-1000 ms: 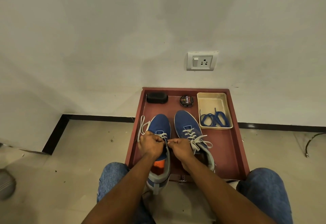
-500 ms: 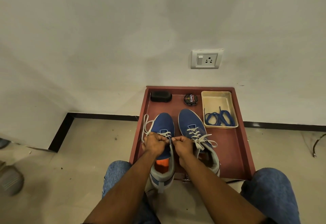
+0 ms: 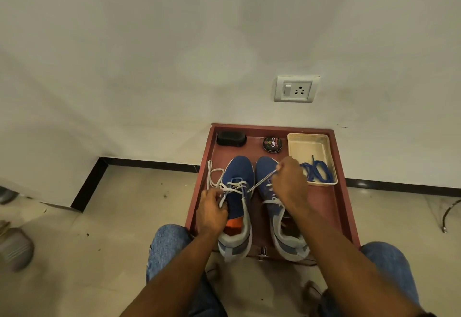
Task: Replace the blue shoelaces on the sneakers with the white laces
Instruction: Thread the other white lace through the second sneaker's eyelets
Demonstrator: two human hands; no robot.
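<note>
On red tray (image 3: 334,207), sneakers (image 3: 238,192) are pointed toward wall; white lace (image 3: 259,184) is pinched in right hand (image 3: 289,182) grip, left hand (image 3: 210,210) grip is closed on lace, partly hidden.

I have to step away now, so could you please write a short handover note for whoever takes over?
Left hand grips the left sneaker at its eyelets. Right hand pinches the white lace, pulled taut up and right. Right sneaker already carries white laces. Blue laces lie in the cream tray. Left: finish lacing the left sneaker.
</note>
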